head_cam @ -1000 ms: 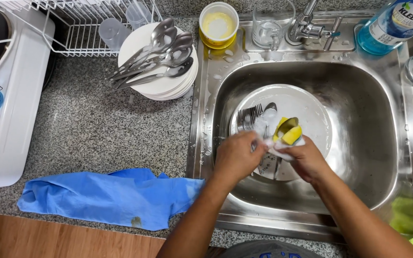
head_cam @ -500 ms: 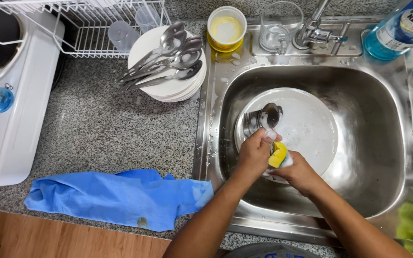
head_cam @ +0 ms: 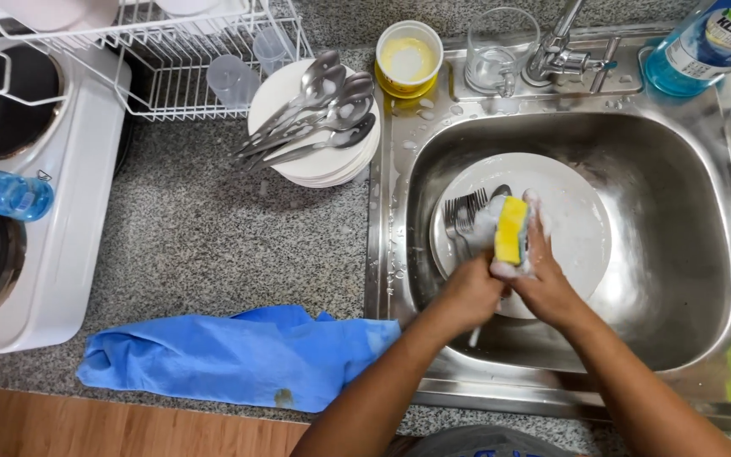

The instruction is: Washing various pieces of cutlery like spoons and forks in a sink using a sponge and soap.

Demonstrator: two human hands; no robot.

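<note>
Sponge [head_cam: 511, 230] — yellow, soapy — sits over the white plate [head_cam: 577, 220] in the steel sink [head_cam: 687, 279], clasped by the right hand [head_cam: 543, 283]. Going left to right: a white hotplate [head_cam: 61, 254] with a blue bottle [head_cam: 2, 193] on it; a wire rack [head_cam: 171, 59]; a blue cloth [head_cam: 239, 355] on the speckled tabletop [head_cam: 188, 237]; stacked plates [head_cam: 323, 161] topped with spoons [head_cam: 319, 118]; a yellow cup [head_cam: 409, 59]; the left hand [head_cam: 467, 296], its grip closed round a utensil handle, forks [head_cam: 463, 216] just beside it; the right grip wrapped about the sponge.
</note>
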